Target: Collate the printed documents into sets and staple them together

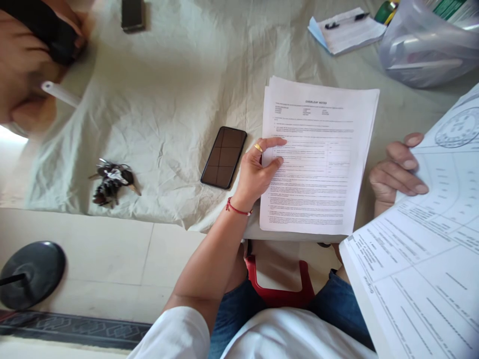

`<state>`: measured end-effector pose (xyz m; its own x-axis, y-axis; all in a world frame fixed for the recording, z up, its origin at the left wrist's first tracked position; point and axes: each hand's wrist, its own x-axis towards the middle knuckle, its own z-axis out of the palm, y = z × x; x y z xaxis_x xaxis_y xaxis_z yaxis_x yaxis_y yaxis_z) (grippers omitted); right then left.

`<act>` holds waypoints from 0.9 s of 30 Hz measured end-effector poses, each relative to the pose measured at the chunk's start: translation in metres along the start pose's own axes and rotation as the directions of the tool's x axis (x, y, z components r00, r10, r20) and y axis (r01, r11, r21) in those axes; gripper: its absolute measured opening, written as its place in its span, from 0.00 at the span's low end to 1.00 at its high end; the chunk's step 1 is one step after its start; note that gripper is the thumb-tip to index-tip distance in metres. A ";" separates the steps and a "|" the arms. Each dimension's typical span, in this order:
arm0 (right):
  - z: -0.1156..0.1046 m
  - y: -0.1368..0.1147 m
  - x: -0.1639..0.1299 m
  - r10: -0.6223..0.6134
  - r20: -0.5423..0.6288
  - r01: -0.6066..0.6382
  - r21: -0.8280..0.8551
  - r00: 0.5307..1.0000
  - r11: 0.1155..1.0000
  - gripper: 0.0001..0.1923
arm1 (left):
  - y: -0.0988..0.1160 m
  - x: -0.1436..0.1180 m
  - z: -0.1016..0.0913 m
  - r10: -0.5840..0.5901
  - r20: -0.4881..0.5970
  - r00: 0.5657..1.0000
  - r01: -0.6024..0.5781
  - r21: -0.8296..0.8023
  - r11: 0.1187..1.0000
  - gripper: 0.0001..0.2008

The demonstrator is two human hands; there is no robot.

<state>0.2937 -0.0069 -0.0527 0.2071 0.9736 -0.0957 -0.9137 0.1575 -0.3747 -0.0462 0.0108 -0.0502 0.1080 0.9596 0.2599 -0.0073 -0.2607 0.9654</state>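
A stack of printed sheets (pixel 310 199) headed "Overleaf Notes" lies near the table's front edge. On its left edge rests my left hand (pixel 258 169), open, with thumb and a ringed finger stretched apart on the top page; its other fingers are hardly visible. To the right, my right hand (pixel 398 172) is closed on a batch of printed papers (pixel 422 254), gripping its left edge with the fingers on the face. The papers are tilted, run out of frame and show a round stamp. A black smartphone (pixel 223 157) lies just left of my left hand.
A bunch of keys (pixel 115 182) lies at left on the cloth-covered table (pixel 172 99). Another phone (pixel 132 15), a notepad (pixel 348 32) with a pen (pixel 346 21) and a translucent plastic container (pixel 426 50) stand farther back. Another person's hand (pixel 33 65) is blurred at upper left.
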 end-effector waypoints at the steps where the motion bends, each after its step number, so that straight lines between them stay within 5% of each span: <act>1: -0.002 0.002 0.005 -0.028 0.036 0.029 -0.012 0.999 1.000 0.06 | 0.000 0.000 0.000 0.002 0.001 1.000 -0.002 -0.001 1.000 0.14; 12: -0.024 -0.005 0.017 0.040 0.222 -0.060 0.084 0.974 0.995 0.04 | -0.006 -0.001 -0.002 0.048 0.015 0.999 -0.048 -0.044 0.998 0.19; 19: -0.016 -0.009 0.003 0.222 0.492 -0.333 0.149 0.842 0.931 0.06 | -0.014 0.000 -0.003 0.095 0.025 0.995 -0.093 -0.060 0.994 0.21; 27: -0.007 -0.001 0.002 0.177 0.315 -0.199 0.039 0.933 0.979 0.07 | -0.016 -0.001 -0.001 0.103 0.023 0.994 -0.101 -0.072 0.992 0.22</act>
<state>0.2972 -0.0065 -0.0588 -0.0784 0.9878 0.1347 -0.9495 -0.0329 -0.3119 -0.0472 0.0140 -0.0654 0.1298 0.9248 0.3577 -0.0898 -0.3483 0.9331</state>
